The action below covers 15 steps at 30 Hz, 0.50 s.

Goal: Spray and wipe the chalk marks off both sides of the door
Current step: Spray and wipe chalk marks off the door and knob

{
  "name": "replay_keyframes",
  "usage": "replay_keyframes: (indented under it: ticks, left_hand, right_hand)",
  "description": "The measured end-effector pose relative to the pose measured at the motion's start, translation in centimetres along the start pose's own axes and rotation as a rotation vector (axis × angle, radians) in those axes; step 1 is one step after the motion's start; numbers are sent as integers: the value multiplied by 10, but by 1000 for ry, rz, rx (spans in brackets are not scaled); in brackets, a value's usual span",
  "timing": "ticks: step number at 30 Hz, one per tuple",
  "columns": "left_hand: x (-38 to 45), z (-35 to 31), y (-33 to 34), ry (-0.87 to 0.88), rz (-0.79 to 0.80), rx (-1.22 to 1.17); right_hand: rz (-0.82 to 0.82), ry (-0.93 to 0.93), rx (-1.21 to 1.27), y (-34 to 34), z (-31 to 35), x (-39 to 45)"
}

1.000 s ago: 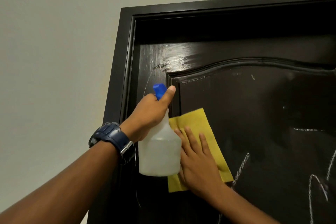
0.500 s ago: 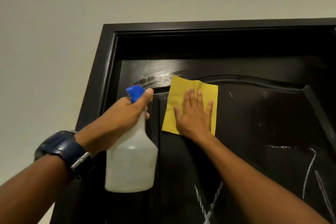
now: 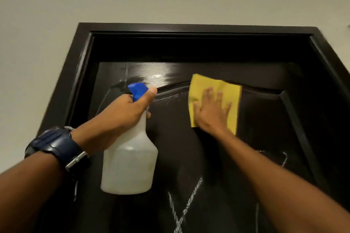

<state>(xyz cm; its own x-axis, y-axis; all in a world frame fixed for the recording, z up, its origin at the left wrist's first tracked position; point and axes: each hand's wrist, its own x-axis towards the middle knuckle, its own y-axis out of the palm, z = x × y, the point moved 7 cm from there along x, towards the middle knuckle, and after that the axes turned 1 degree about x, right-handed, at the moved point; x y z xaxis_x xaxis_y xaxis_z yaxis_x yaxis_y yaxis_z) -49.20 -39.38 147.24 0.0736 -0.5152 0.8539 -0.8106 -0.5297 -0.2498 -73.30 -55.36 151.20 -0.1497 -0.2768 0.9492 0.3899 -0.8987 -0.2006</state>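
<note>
A dark brown panelled door [image 3: 265, 119] fills the view, seen from below. My left hand [image 3: 121, 117] grips the neck of a white spray bottle [image 3: 130, 164] with a blue nozzle, held in front of the door's left part. My right hand [image 3: 212, 113] presses a yellow cloth [image 3: 208, 89] flat against the top of the raised panel, fingers spread. White chalk marks remain: a cross [image 3: 181, 210] low in the middle, a line shape [image 3: 280, 159] at the right, and faint strokes [image 3: 125, 75] near the top left. The top rail shines wet.
The dark door frame [image 3: 79, 66] surrounds the door on the left, top and right. A pale wall [image 3: 37, 43] lies to the left and above. A dark blue watch [image 3: 56, 147] sits on my left wrist.
My right hand has slid the cloth up and to the right along the top of the panel. The view has tilted up and shifted, showing more of the frame. The bottle stays gripped.
</note>
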Motion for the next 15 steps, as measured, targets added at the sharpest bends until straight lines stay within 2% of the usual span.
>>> replay_keyframes:
  ticks: [3,8,10,15]
  left_hand:
    - [3,1,43,10,32,-37]
    - [-12,-2,114,-16,69,-118]
    - [-19,-4,141,-8,81,-146]
    - [-33,-11,214,-35,119,-177]
  right_hand:
    - [25,-100,-13,1,-1,0]
    - [-39,163,20,-38,-113,29]
    - [-48,192,11,-48,-162,26]
    - [12,-9,65,-48,-245,-27]
